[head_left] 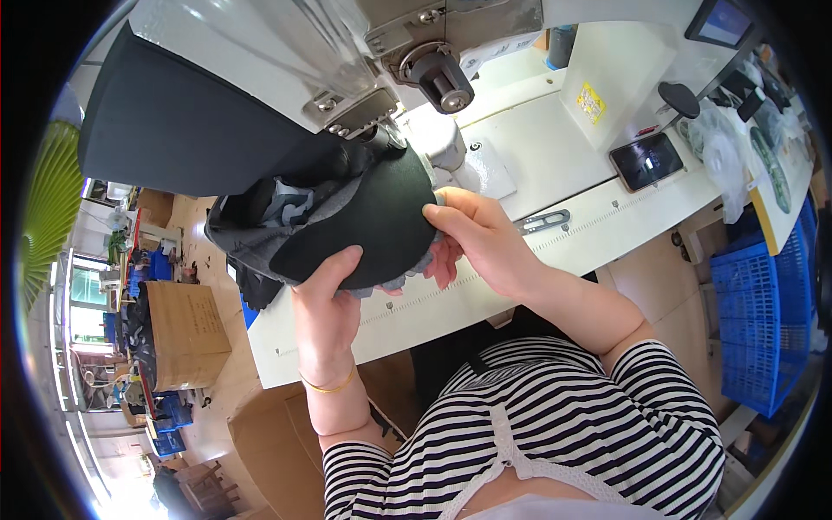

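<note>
Cloth (364, 230) in black and mottled grey, with a rounded black panel uppermost, is held above the near part of a white surface (295, 351), its far edge up against the metal parts of a sewing machine (438, 78). The left hand (328, 299) grips its near left edge, thumb lying on the panel, the other fingers mostly hidden. The right hand (485, 243) pinches the right edge, thumb on top, more fingers curled below. Just beyond the right hand lies a slotted metal piece (544, 222); farther right, a phone (647, 162).
</note>
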Available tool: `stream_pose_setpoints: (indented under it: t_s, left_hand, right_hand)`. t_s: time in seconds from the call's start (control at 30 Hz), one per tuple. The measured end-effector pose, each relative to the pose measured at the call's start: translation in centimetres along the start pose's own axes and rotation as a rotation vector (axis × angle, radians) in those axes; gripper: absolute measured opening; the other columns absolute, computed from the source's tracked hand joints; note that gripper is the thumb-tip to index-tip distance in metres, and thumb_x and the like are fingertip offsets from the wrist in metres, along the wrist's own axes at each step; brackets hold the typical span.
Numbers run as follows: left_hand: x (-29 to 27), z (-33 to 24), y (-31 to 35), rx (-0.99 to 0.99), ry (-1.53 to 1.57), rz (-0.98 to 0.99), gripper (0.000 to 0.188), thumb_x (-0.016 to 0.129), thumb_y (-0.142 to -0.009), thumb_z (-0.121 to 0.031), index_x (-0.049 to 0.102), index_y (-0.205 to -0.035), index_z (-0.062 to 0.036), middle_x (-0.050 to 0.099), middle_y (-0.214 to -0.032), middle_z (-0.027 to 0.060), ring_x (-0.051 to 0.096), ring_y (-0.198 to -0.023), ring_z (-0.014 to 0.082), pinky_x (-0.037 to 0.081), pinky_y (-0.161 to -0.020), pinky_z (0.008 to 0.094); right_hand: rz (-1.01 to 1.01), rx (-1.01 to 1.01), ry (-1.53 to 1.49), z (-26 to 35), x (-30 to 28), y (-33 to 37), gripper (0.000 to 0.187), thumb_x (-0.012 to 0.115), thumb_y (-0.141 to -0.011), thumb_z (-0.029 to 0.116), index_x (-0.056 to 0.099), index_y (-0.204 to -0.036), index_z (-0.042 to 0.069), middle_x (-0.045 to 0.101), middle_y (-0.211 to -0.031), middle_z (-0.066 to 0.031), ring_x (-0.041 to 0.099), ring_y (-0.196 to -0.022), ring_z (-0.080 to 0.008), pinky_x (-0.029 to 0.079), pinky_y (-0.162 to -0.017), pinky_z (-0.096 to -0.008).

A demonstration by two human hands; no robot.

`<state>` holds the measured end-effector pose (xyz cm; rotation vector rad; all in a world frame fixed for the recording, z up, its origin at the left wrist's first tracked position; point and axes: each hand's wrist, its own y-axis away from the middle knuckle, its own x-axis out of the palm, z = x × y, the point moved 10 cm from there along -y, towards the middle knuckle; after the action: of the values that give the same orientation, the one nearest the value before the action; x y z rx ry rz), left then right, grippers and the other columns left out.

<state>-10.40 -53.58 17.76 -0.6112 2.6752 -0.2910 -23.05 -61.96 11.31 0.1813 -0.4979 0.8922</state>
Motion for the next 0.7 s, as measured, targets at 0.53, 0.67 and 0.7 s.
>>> stream_pose_setpoints:
  t_s: [0.53,0.67,0.7]
  left_hand:
    - [0.7,1.8,-0.2,-0.222,0.628,0.015,0.032,0.048,-0.08,0.003,0.055,-0.111,0.0072,0.065,-0.097,0.0175,0.065,-0.073,0.0261,0.051,-0.05,0.0343]
    - [0.9,2.3,-0.6,-0.212,0.688,0.003,0.03,0.049,-0.081,0.002,0.055,-0.109,0.0075,0.065,-0.096,0.0165,0.065,-0.074,0.0256,0.05,-0.051,0.0347]
    - [0.9,2.5,-0.7,-0.212,0.689,0.0,0.03,0.049,-0.081,0.002,0.055,-0.109,0.0075,0.065,-0.096,0.0165,0.065,-0.074,0.0256,0.05,-0.051,0.0347]
  right_hand:
    - [-0.026,0.02,0.048,-0.6,1.1,1.2,0.026,0.045,-0.099,0.024,0.049,-0.086,0.002,0.064,-0.068,-0.0101,0.06,-0.052,-0.0136,0.045,-0.047,-0.0222]
    - [-0.03,-0.001,0.053,-0.5,0.8,0.7,0.026,0.046,-0.099,0.024,0.05,-0.087,0.002,0.064,-0.068,-0.0099,0.06,-0.052,-0.0139,0.045,-0.047,-0.0222]
    - [-0.027,0.001,0.054,-0.5,0.8,0.6,0.026,0.046,-0.099,0.024,0.05,-0.087,0.002,0.064,-0.068,-0.0099,0.06,-0.052,-0.0139,0.045,-0.047,-0.0222]
